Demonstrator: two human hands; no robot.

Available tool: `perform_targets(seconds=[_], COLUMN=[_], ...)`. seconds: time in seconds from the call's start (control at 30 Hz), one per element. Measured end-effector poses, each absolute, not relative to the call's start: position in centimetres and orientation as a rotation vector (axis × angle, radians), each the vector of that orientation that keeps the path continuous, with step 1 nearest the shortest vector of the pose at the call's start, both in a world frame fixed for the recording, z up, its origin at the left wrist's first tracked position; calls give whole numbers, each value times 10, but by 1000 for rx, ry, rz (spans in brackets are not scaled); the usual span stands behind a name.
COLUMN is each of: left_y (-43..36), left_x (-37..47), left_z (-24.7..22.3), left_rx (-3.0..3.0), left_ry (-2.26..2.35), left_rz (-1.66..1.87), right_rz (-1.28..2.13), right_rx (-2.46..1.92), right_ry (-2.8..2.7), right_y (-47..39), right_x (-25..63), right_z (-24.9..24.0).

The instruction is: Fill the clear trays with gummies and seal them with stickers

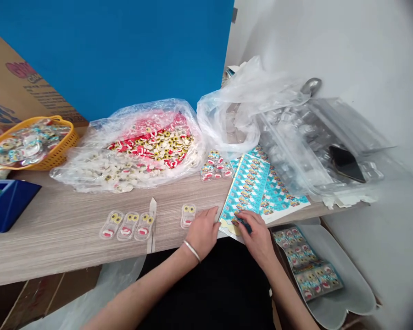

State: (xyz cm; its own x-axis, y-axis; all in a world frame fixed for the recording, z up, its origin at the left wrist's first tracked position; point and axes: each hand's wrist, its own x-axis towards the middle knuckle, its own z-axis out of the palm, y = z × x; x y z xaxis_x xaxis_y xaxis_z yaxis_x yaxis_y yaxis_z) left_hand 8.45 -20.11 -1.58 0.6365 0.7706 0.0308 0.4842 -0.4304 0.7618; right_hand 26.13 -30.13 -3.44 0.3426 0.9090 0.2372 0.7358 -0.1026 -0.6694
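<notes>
A printed blue sticker sheet (248, 183) lies at the table's front edge, its near corner reaching past the edge. My right hand (258, 236) is on its near end, thumb and fingertips closed on the sheet's printed corner. At the sheet's left edge, my left hand (203, 233) rests with fingers stretched out and the thumb apart. Just left of that hand lies a clear blister pack (188, 215) with two yellow eye pieces and a red-and-white mouth piece. Three similar blister packs (126, 225) stand in a row farther left, beside a pale strip (152, 224).
Behind are an open plastic bag (151, 146) of eye and mouth pieces, a yellow basket (55, 153) of packs and a bag of clear shells (296, 137). A phone (346, 162) lies on it. A blue tape dispenser (12, 204) is left; a bin (351, 293) stands lower right.
</notes>
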Motion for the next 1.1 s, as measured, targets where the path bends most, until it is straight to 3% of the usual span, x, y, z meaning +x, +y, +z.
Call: perform_targets(seconds=[0.23, 0.47, 0.77, 1.1], left_y=[-199, -217, -221, -228], left_x=[114, 107, 111, 116], left_z=[-21, -8, -12, -8], left_rx=[1163, 854, 932, 905], left_ry=[1040, 1004, 992, 940], left_rz=[391, 266, 373, 382], right_rz=[259, 348, 455, 354], right_rx=[-1877, -1827, -1756, -1816], right_ry=[-1366, -1390, -1264, -1146], right_y=[-307, -308, -321, -319], right_x=[252, 232, 227, 216], right_z=[-34, -22, -22, -15])
